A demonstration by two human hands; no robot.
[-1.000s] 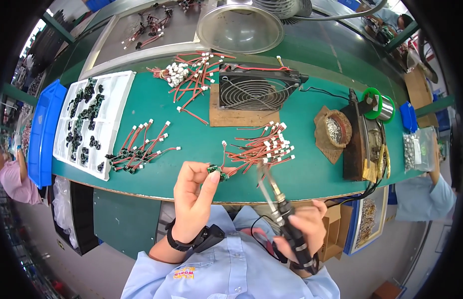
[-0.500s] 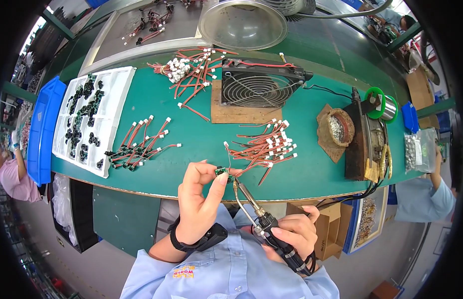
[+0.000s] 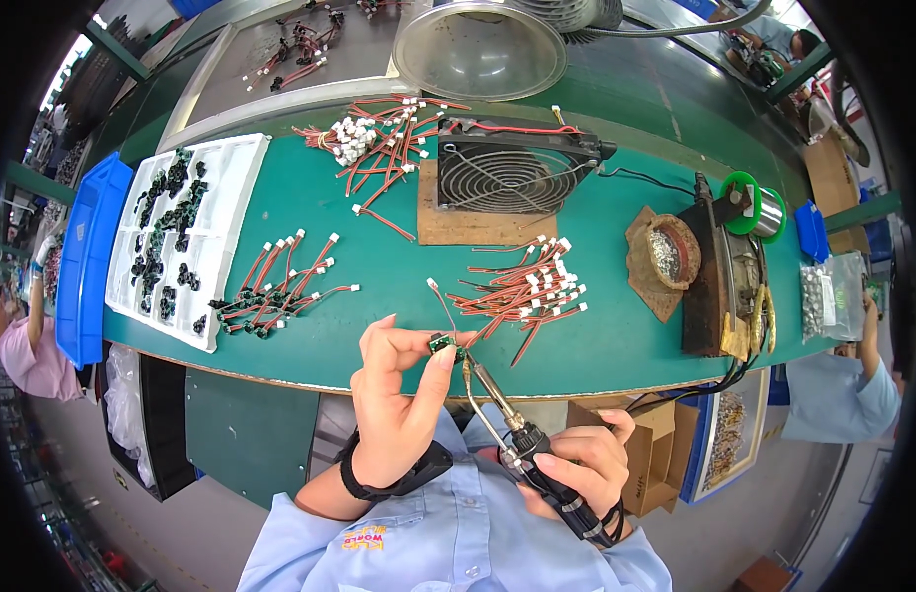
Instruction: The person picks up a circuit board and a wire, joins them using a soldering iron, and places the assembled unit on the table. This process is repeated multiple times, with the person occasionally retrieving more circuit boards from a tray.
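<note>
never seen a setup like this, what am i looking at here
There is no robot here: a fisheye camera on the person's head looks down, so all the pictures share that view and straight edges bend. The wearer's left hand pinches a small green circuit board; the right hand holds a soldering iron, its tip at or very near the board. On the green table are reddish wires with white connectors, a white tray of small dark parts and a black fan.
</note>
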